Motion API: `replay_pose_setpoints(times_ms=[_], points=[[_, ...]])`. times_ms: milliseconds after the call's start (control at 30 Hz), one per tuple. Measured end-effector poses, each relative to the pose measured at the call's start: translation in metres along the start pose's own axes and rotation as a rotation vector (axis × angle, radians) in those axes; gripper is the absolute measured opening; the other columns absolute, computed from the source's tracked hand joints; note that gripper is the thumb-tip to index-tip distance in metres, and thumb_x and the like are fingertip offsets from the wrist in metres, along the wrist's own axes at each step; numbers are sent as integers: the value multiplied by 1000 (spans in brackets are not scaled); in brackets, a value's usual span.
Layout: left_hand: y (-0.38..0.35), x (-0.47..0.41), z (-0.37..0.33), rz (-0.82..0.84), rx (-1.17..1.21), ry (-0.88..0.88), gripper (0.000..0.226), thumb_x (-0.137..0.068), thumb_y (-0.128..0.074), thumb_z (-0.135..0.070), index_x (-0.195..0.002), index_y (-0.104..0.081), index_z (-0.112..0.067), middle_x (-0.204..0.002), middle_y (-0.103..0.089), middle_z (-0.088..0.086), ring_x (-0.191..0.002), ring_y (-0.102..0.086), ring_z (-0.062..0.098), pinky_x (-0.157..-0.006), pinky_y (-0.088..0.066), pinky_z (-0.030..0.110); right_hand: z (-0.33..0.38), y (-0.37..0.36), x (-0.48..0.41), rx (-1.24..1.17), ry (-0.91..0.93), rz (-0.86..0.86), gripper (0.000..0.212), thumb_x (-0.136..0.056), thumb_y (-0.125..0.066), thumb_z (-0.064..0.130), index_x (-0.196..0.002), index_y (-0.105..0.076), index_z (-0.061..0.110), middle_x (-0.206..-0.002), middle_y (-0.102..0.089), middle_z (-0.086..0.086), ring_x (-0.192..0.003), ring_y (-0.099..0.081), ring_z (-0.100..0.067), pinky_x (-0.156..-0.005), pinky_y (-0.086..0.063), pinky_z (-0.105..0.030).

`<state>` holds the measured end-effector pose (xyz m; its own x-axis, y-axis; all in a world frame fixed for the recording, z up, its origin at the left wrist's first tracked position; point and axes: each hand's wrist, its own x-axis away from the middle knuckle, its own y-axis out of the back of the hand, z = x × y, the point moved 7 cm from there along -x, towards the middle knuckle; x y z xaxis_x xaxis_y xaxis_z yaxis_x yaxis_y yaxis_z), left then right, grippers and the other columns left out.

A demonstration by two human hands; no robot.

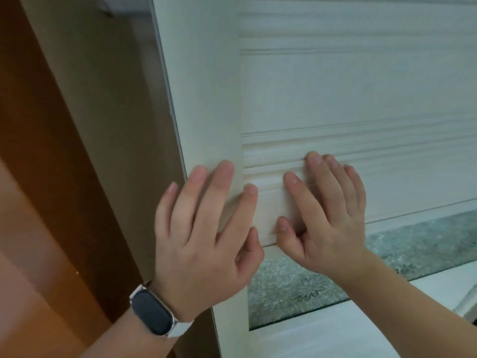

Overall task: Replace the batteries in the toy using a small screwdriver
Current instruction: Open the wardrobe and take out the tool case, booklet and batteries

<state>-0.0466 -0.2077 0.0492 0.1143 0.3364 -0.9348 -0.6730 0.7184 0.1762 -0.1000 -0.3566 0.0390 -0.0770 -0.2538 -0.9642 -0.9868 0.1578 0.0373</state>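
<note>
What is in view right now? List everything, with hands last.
Door: one, white, panelled with ridged mouldings, fills the middle and right.
Glass pane: one, frosted grey-green with an etched flower, set in the door below the panel.
Wall: one, beige, left of the door.
Wood surface: one, orange-brown, far left.
Task items: none in view.
Watch: one, dark face with white strap, on the left wrist.
Left hand: one, fingers straight, flat on the door's left upright, holds nothing.
Right hand: one, fingers straight, flat on the panel's lower moulding, holds nothing.
</note>
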Motion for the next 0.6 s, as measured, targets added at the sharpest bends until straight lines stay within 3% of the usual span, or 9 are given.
replay_pose_setpoints(times_ms=[600], points=[[-39, -43, -83, -95, 45, 19, 57, -78, -66, -32, -131, -57, -15, -148, -42, 17, -141, -31, 37, -104, -42, 59, -97, 25, 26, 3, -20, 15, 54, -87, -49, 36, -137, -49, 14, -146, -41, -17, -139, -39, -31, -117, -29, -47]])
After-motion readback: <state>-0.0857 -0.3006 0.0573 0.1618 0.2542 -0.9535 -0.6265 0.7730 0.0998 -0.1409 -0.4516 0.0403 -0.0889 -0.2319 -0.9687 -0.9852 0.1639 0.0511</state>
